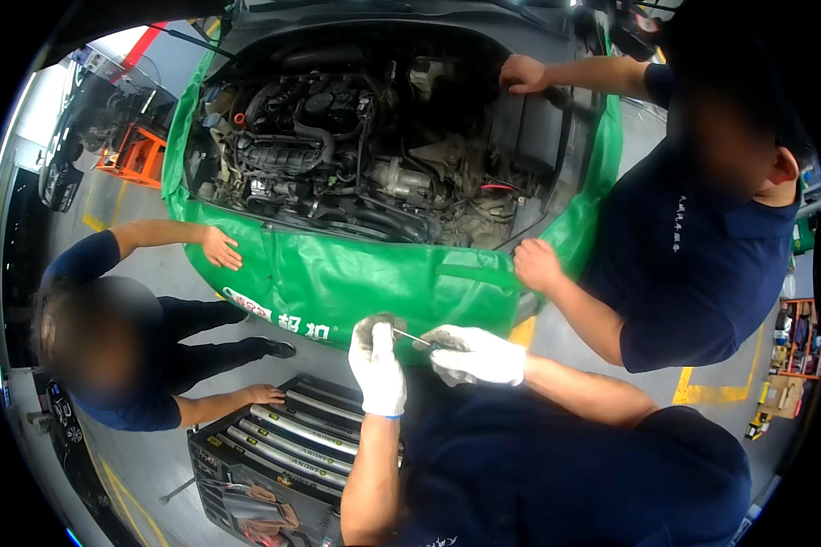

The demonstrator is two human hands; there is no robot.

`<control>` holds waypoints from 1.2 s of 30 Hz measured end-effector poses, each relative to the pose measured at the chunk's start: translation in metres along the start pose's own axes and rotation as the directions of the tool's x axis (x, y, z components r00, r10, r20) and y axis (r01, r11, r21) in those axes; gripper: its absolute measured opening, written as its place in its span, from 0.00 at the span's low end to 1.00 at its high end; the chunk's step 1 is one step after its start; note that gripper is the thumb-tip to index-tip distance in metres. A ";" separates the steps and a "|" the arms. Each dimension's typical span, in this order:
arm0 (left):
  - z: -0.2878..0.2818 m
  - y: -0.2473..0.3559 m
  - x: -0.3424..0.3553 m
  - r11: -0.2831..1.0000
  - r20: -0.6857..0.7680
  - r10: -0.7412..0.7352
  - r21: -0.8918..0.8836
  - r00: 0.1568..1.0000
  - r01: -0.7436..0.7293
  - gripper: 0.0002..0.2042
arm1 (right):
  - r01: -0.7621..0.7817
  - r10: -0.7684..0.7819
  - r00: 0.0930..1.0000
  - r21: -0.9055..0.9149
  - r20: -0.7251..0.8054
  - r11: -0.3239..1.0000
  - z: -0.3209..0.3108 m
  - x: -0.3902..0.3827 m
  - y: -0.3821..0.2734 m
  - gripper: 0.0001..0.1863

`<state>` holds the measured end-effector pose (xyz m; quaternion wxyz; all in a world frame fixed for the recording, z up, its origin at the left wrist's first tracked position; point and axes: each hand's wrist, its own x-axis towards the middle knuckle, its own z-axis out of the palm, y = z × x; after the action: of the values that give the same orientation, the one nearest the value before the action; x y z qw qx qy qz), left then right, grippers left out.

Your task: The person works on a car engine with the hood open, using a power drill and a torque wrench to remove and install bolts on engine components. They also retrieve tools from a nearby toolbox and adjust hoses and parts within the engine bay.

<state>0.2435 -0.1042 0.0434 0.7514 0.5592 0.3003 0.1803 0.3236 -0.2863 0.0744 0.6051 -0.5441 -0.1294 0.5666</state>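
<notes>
Both my hands wear white work gloves with grey-smudged fingers and are held in front of the car's front end. My right hand (476, 355) is closed around one end of a thin metal rod (412, 338), which runs leftward from its fingers. At the other end of the rod, my left hand (377, 365) is raised with its fingers and thumb pinched together. The rod's tip is lost among those fingers, and its exact kind is too small to tell. Just beyond my hands, a green protective cover (347, 283) drapes over the car's front.
Past the cover lies the open engine bay (337, 137). One person (702, 228) at the right rests both hands on the car's edge. Another person (109, 337) at the left touches the cover and a tool cart (246, 483). An orange stand (135, 155) is farther left.
</notes>
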 end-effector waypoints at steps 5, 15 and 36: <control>-0.036 -0.016 0.125 0.992 -0.102 -0.023 0.119 0.995 0.035 0.14 | -0.089 0.071 0.960 -0.055 -0.270 0.994 -0.031 0.051 -0.007 0.23; -0.124 -0.073 0.416 -0.145 0.671 0.276 0.737 0.688 -0.661 0.16 | -0.160 0.058 0.706 -0.080 -0.706 0.984 -0.212 0.248 0.003 0.17; -0.140 -0.112 0.445 -0.295 0.713 0.365 0.699 0.599 -0.652 0.12 | -0.553 0.003 0.574 -0.385 -0.819 0.739 -0.310 0.405 0.112 0.30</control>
<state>0.4809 0.2341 -0.2009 0.0136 0.9851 -0.0254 0.1696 0.6338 -0.1367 -0.3185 0.2874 -0.9089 0.0633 0.2954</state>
